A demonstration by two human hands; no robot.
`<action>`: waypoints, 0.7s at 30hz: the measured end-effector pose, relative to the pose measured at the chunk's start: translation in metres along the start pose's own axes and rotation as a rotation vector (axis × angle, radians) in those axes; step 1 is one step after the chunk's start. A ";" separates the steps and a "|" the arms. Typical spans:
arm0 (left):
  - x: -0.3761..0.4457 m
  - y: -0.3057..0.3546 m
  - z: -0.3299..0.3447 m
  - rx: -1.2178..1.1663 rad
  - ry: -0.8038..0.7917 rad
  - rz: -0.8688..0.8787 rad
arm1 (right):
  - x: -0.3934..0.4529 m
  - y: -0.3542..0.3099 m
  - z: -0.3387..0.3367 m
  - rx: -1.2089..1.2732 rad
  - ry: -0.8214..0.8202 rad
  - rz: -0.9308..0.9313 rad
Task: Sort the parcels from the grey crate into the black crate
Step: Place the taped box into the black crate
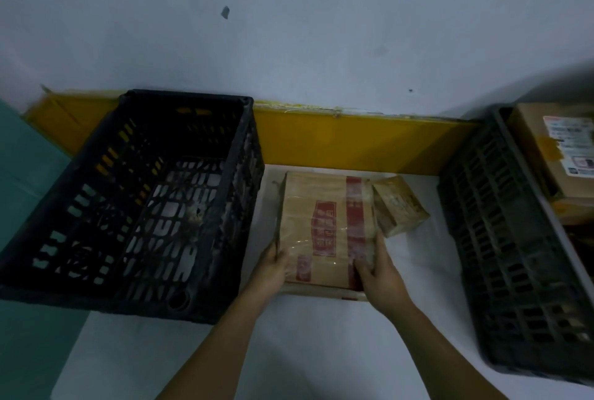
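Note:
A large brown cardboard parcel [324,222] with red tape and red print lies on the white surface between the two crates. My left hand [271,266] grips its near left corner, thumb on top. My right hand [377,271] grips its near right edge, fingers curled over the top. A small brown parcel [400,208] lies tilted against the big one's right side. The black crate [205,222] stands at the left with no parcels in it. The grey crate [501,232] stands at the right edge and holds a labelled brown parcel [553,148].
A yellow board [347,142] runs along the foot of the pale wall behind the crates. A teal surface [29,174] lies at the far left. White table surface [305,341] stretches toward me under my forearms.

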State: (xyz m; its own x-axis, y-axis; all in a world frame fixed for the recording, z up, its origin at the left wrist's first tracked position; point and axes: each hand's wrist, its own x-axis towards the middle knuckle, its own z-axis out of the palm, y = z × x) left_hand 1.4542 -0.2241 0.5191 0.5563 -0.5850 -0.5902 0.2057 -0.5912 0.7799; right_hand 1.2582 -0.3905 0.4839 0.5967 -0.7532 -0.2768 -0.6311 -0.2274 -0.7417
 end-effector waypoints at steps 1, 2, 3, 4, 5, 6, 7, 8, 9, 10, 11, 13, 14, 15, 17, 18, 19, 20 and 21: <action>0.001 -0.003 -0.001 0.038 0.001 -0.005 | 0.002 0.005 0.003 -0.068 -0.013 0.010; 0.003 -0.005 -0.003 0.079 0.008 -0.010 | 0.005 0.008 0.004 -0.143 -0.013 0.026; 0.001 -0.004 -0.003 0.111 0.011 -0.034 | 0.007 0.010 0.003 -0.225 -0.001 0.040; 0.003 -0.006 -0.003 0.129 0.025 -0.051 | 0.008 0.010 0.001 -0.316 0.016 0.048; 0.003 -0.005 -0.002 0.127 0.036 -0.078 | 0.010 0.008 -0.001 -0.399 0.029 0.041; 0.004 -0.006 -0.002 0.097 0.047 -0.106 | 0.011 0.005 -0.003 -0.447 0.030 0.033; 0.006 -0.008 -0.001 0.056 0.061 -0.140 | 0.012 0.003 -0.007 -0.449 0.027 0.022; 0.007 -0.010 0.000 0.028 0.074 -0.147 | 0.014 0.001 -0.011 -0.419 0.019 0.014; 0.005 -0.009 0.002 0.020 0.101 -0.141 | 0.015 -0.002 -0.016 -0.375 0.001 0.007; -0.001 -0.005 0.003 0.021 0.135 -0.110 | 0.016 -0.001 -0.022 -0.340 -0.024 0.005; -0.011 0.001 0.004 0.005 0.193 -0.065 | 0.017 -0.002 -0.028 -0.313 -0.049 -0.014; -0.034 0.010 0.006 0.014 0.322 0.053 | 0.015 -0.006 -0.038 -0.244 -0.094 -0.014; -0.039 0.008 0.007 0.031 0.383 0.126 | 0.013 -0.010 -0.043 -0.164 -0.109 0.019; -0.046 0.008 0.006 0.042 0.415 0.187 | 0.011 -0.016 -0.046 -0.028 -0.140 0.086; -0.051 0.009 0.004 0.057 0.446 0.314 | 0.004 -0.027 -0.048 0.271 -0.223 0.242; -0.050 0.009 0.003 0.075 0.455 0.370 | 0.002 -0.027 -0.046 0.312 -0.270 0.282; -0.048 0.008 0.003 0.112 0.461 0.403 | 0.001 -0.025 -0.043 0.271 -0.301 0.284; -0.047 0.008 0.004 0.161 0.460 0.428 | 0.002 -0.019 -0.040 0.170 -0.317 0.286; -0.048 0.011 0.005 0.206 0.447 0.413 | 0.005 -0.014 -0.038 0.079 -0.325 0.265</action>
State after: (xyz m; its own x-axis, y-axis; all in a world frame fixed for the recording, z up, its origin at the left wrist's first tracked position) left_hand 1.4261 -0.2052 0.5549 0.8478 -0.5255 -0.0712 -0.2316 -0.4876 0.8418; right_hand 1.2515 -0.4146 0.5160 0.5522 -0.5429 -0.6327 -0.7512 0.0050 -0.6600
